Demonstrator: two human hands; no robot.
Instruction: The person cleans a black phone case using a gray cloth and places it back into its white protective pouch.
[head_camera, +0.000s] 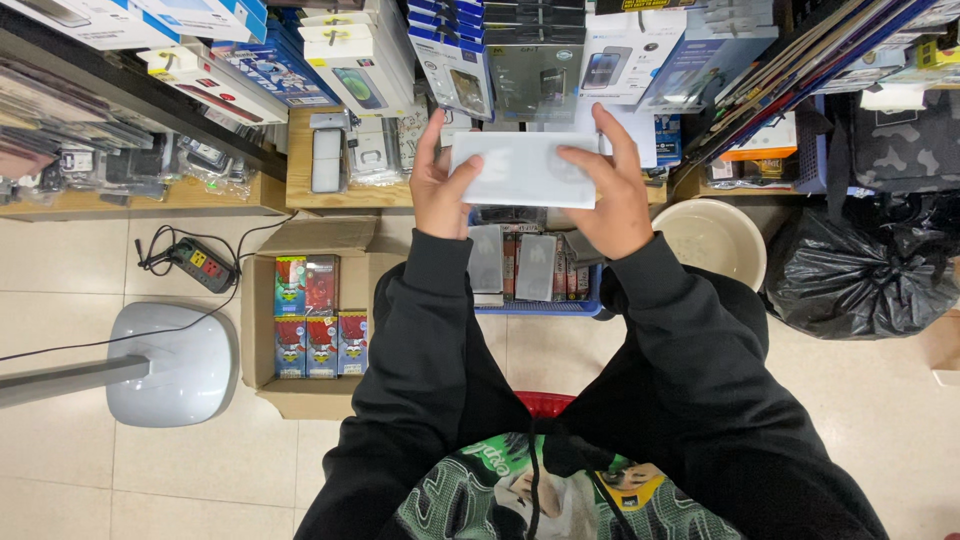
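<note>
Both hands hold one flat white box in front of the shelves, above a blue basket. The left hand grips the box's left end, thumb across its face and fingers behind; the right hand clamps the right end, fingers spread over the top. The hands sit apart, one at each end, in black sleeves.

The blue basket below holds a row of slim upright packs, grey and red; the exact count cannot be told.

On the floor to the left, one open cardboard box holds five small packs showing, red and blue, two in the upper row and three in the lower. Beside it lie one power strip with its black cable and one rounded white stand base.

To the right stand one cream bucket and one black rubbish bag.

Along the shelves hang rectangular packages in white, blue and grey.
</note>
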